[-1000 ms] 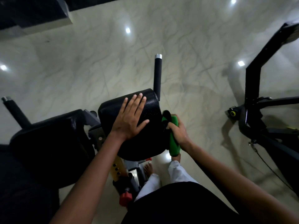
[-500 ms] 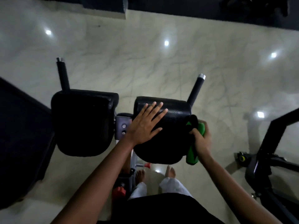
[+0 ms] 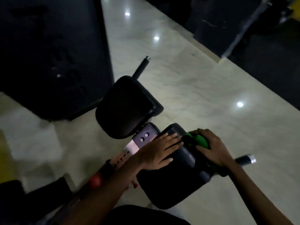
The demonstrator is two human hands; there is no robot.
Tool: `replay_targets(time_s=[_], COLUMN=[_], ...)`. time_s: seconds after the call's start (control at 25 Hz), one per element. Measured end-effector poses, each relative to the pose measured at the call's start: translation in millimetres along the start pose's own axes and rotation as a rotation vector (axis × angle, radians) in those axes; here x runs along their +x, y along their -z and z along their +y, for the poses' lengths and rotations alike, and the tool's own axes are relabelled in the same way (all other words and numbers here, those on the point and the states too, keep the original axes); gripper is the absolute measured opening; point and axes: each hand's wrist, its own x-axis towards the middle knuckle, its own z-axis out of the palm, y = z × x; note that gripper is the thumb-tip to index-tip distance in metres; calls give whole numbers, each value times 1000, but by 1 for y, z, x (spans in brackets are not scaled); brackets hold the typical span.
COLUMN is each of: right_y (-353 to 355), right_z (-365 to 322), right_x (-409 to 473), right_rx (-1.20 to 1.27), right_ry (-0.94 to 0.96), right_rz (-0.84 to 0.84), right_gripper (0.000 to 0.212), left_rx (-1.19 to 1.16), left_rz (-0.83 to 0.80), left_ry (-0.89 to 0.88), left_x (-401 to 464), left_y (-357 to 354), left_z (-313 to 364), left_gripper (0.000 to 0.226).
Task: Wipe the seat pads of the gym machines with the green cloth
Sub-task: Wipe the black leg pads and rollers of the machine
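Two black seat pads sit side by side on one machine. My left hand lies flat, fingers spread, on top of the nearer pad. My right hand presses the bunched green cloth against that pad's upper right edge; part of the cloth trails under my wrist. The farther pad is untouched, up and to the left.
A metal bracket with bolts joins the pads. Black handles stick out at upper middle and right. A red knob sits lower left. A dark machine housing fills the upper left; more dark equipment lies upper right.
My view has swung to the left and tilted. My right hand has carried the cloth from the pad's right side up onto its upper edge. My left hand stays flat on the pad.
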Motion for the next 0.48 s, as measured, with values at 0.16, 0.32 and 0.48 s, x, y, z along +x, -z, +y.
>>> replay_targets(time_s=[0.16,0.32,0.48], right_y=[5,1,-28], right_z=[-2,-36,-91], right_x=[55,98,136], right_rx=[116,18,-380], right_ry=[241,399,650], right_rz=[-229,-361,-715], right_gripper=[60,52,28], left_rx=[-18,-70,-110], left_rz=[170,324,432], left_ry=[397,726,908], left_x=[-19,-37,-48], left_y=[-22,-60,-85], left_z=[52,93,111], left_gripper=[59,59,59])
